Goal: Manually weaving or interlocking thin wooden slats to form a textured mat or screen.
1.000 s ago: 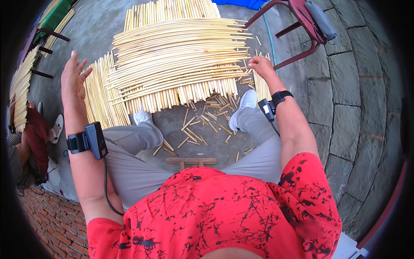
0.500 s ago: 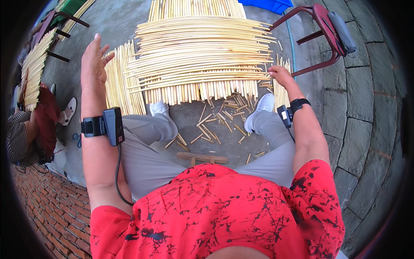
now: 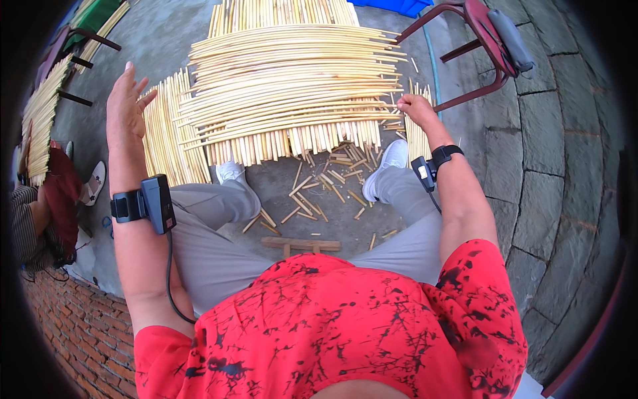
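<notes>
A wide layer of pale, peeled sticks (image 3: 292, 80) lies crosswise over a second layer whose short ends (image 3: 299, 139) stick out toward me. My right hand (image 3: 417, 110) is at the right edge of this layer, thumb and fingers pinched together at the end of one of the lower sticks. Off the left side, my left hand (image 3: 126, 103) is raised with its fingers apart and nothing in it. Beneath it, more sticks (image 3: 169, 126) lie side by side in a slanted bundle. A black device is strapped to each of my forearms.
Short cut-off pieces (image 3: 325, 186) litter the floor between my feet, near a small wooden piece (image 3: 302, 245). A dark red chair (image 3: 488, 40) stands at the far right, beside a blue crate (image 3: 392, 6). At far left, another person (image 3: 50, 213) sits by more sticks (image 3: 43, 120).
The whole view has shifted, so the scene sits a little farther left. Both hands keep nearly the same pose and place beside the sticks; the left hand remains spread, the right remains pinched.
</notes>
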